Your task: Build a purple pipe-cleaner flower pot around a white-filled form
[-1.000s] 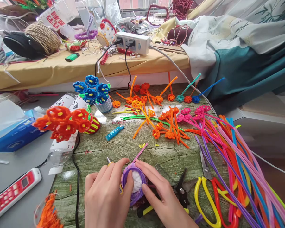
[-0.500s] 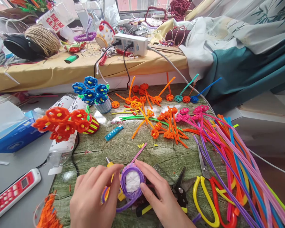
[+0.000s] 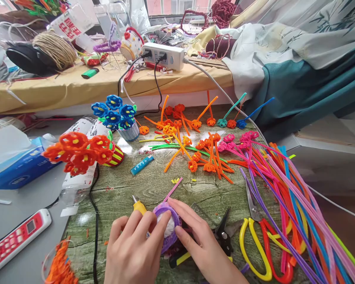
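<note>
A small round pot of purple pipe cleaner (image 3: 162, 207), with white stuffing (image 3: 170, 228) inside, is between my two hands near the front of the table. My right hand (image 3: 202, 240) grips its right side, fingers behind and thumb at the rim. My left hand (image 3: 136, 244) is on its left, index finger laid over the opening and the other fingers curled; the fingertips' grip is partly hidden. A pink pipe-cleaner stem (image 3: 173, 189) sticks up behind the pot. A yellow tool with a pointed metal tip (image 3: 139, 206) lies behind my left hand.
Black cutters (image 3: 225, 236) and red-and-yellow scissors (image 3: 256, 228) lie right of my hands, beside a bundle of pipe cleaners (image 3: 301, 201). Orange pipe-cleaner flowers (image 3: 192, 163) and a blue lighter (image 3: 142, 165) lie behind. Potted red (image 3: 79, 154) and blue flowers (image 3: 114, 114) stand left.
My left hand has moved right and its index finger now reaches over the pot's opening. The purple strip that looped below the pot is no longer visible. My right hand stays at the pot.
</note>
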Demonstrator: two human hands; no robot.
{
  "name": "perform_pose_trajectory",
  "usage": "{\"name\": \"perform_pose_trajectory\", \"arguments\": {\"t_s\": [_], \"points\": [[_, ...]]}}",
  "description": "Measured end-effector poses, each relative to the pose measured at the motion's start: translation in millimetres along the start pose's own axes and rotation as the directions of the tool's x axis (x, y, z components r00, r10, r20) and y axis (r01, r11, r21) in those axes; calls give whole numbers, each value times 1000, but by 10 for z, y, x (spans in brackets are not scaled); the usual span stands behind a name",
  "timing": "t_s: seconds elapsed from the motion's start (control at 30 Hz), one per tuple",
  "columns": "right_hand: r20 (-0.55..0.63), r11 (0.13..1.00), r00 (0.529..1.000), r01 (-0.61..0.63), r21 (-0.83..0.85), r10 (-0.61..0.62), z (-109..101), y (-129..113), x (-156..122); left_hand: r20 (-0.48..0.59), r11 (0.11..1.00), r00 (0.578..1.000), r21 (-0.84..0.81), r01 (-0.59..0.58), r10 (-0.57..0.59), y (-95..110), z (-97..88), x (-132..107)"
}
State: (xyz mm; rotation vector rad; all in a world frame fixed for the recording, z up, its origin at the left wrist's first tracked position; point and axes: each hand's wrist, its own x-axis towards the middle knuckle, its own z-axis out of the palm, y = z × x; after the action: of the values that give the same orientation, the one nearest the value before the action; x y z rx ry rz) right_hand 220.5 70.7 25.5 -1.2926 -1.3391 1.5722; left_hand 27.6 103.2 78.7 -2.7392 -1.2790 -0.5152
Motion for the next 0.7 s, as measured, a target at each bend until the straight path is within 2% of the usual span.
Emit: {"name": "perform_pose_trajectory", "arguments": {"t_s": [0.3,0.43,0.57,0.7], "points": [[-15,999,999,37,13,-36,23,-11,-6,-3,999,1000,14,31,-31,67,29,-20],[-29,999,999,45,11,-44,43,-11,-12,-18,996,996,-14,83,-83,69,46,-29],[-33,999,998,47,20,-46,34,-24,1,-55,995,996,-80,65,-69,-10,-51,-99],[-35,997,998,46,59,-44,32,-21,13,-65,1000,998,5,16,-15,-45,-144,-228]]}}
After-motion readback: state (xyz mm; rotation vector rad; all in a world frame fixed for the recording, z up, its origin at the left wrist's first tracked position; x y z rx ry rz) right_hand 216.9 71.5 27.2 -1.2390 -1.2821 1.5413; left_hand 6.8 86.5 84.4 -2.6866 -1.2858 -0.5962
